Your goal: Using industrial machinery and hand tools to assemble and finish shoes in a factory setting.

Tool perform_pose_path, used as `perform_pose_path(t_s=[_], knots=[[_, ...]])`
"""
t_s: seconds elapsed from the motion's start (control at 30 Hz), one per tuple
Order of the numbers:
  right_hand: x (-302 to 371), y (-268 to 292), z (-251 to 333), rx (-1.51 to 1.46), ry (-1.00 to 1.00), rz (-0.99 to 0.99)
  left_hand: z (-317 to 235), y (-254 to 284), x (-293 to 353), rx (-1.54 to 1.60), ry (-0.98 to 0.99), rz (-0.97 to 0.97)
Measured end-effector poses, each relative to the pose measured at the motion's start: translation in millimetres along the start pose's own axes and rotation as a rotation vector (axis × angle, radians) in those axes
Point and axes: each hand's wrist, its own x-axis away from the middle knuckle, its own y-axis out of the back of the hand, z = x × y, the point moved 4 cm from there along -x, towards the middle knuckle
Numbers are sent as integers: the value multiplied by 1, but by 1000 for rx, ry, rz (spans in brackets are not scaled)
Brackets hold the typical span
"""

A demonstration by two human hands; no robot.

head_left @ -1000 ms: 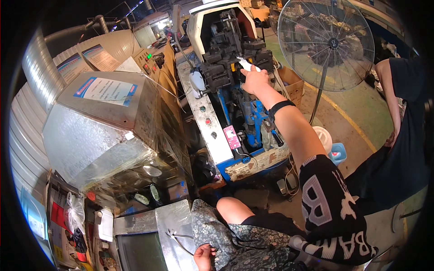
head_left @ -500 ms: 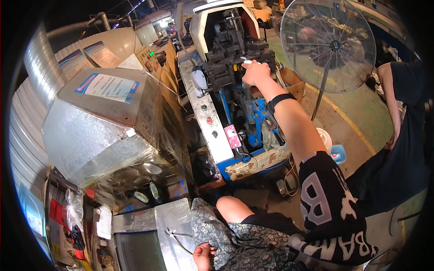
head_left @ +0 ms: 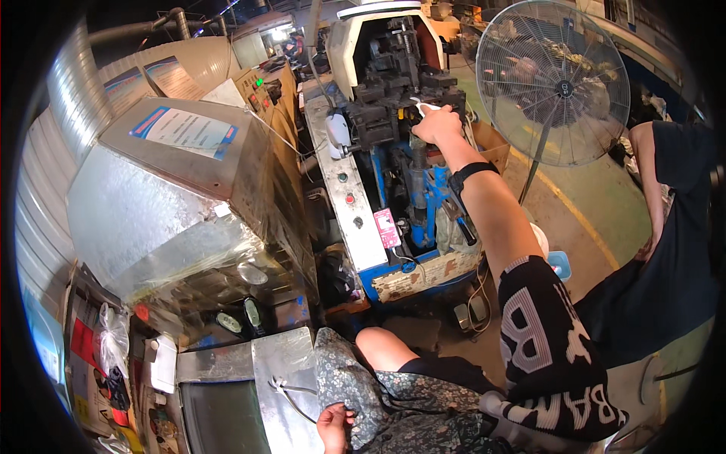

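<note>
The right hand [head_left: 440,125] is pinched on a small, glossy white piece [head_left: 428,109] at its eleven o'clock, in among the black metal clamps [head_left: 376,113]. So the piece is already there but not yet let go; whether it's seated, I can't tell from here. The left hand [head_left: 333,428] curls beside dark floral cloth [head_left: 342,371], its grip hidden. At its ten o'clock, a silver, pliers-shaped tool [head_left: 279,386] lies untouched on the bare metal counter [head_left: 278,345].

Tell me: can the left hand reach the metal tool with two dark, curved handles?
Probably yes: the left hand is close to that metal tool, and nothing visible stands between them.
</note>
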Motion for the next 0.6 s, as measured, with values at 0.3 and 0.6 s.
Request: perform_pose_path(t_s=[0.3, 0.6], knots=[[5, 1, 7, 42, 47, 22, 5, 9, -2, 18, 2, -18], [18, -13, -13, 148, 83, -35, 15, 14, -19, 68, -72, 74]])
